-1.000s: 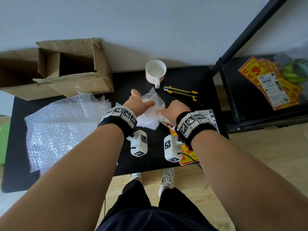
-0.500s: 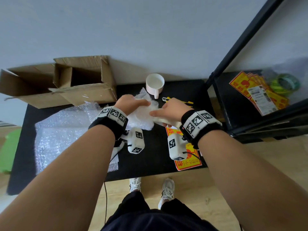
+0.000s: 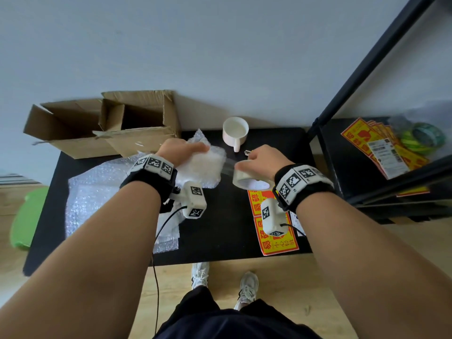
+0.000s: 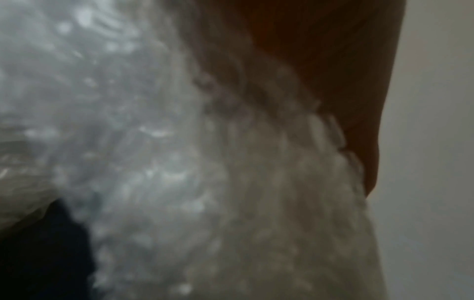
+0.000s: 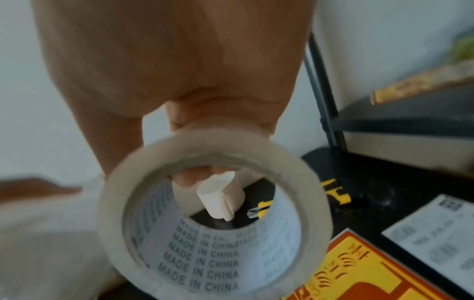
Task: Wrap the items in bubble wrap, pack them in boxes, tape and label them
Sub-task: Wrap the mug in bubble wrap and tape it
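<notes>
Bubble-wrapped white bundle (image 3: pixel 203 165) held just above the black tabletop (image 3: pixel 227 223), left hand (image 3: pixel 182 152) clamped over its top, fingers curled into the wrap. Clear strip of tape stretched from bundle to the roll of clear packing tape (image 3: pixel 249 178), gripped by right hand (image 3: pixel 263 161) with fingers through the core. Behind: white mug (image 3: pixel 235 133), open brown cardboard box (image 3: pixel 137 123), loose bubble wrap sheet (image 3: pixel 97 196) left, red-yellow fragile stickers (image 3: pixel 274 241) right.

Item inside the bubble-wrap bundle (image 3: pixel 203 165) hidden, left hand (image 3: pixel 179 150) fingers lost behind the wrap, left wrist view all blurry, knife (image 5: pixel 264 209) mostly hidden by the tape roll (image 5: pixel 212 219), label (image 3: pixel 385 152) print too small to read
</notes>
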`<move>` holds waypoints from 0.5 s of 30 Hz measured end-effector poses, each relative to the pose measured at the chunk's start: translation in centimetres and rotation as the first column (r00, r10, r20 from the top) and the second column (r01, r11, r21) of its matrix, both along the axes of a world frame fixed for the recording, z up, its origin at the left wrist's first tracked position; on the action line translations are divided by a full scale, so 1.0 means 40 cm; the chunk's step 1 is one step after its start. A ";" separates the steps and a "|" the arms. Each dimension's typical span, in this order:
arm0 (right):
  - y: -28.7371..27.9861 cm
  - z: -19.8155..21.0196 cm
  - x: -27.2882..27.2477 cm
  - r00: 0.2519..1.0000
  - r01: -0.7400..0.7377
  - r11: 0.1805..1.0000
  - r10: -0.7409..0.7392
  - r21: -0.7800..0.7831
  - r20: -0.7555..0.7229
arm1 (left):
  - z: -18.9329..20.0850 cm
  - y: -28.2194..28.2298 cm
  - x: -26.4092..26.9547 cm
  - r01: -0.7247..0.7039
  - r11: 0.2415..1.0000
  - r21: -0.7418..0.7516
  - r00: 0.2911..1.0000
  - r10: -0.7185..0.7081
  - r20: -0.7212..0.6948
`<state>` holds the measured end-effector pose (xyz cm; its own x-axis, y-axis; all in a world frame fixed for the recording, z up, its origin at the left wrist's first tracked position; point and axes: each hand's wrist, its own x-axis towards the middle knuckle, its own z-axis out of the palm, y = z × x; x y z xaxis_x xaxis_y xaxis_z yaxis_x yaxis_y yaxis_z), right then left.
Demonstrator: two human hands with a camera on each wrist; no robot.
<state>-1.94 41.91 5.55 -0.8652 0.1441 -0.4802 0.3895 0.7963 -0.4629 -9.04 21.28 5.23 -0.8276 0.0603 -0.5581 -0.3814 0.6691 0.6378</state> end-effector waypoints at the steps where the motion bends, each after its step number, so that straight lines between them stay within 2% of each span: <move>1: 0.000 -0.004 0.003 1.000 0.003 1.000 -0.003 0.018 -0.007 | 0.004 -0.001 0.001 -0.008 1.000 0.020 1.000 0.008 0.005; 6: 0.006 -0.029 0.016 0.996 0.094 0.995 -0.094 -0.011 -0.004 | 0.021 -0.001 0.023 -0.148 0.958 0.247 0.982 0.112 0.155; 10: 0.000 -0.026 0.019 0.988 0.150 0.970 -0.151 -0.192 0.010 | 0.033 -0.012 0.055 -0.297 0.835 0.463 0.918 0.117 0.378; 13: 0.008 -0.008 0.008 0.968 0.241 0.898 -0.248 -0.369 0.029 | 0.038 -0.017 0.065 -0.335 0.784 0.523 0.913 0.135 0.384; 15: 0.016 -0.001 0.005 0.965 0.256 0.868 -0.257 -0.425 0.058 | 0.048 -0.020 0.064 -0.369 0.766 0.526 0.909 0.178 0.378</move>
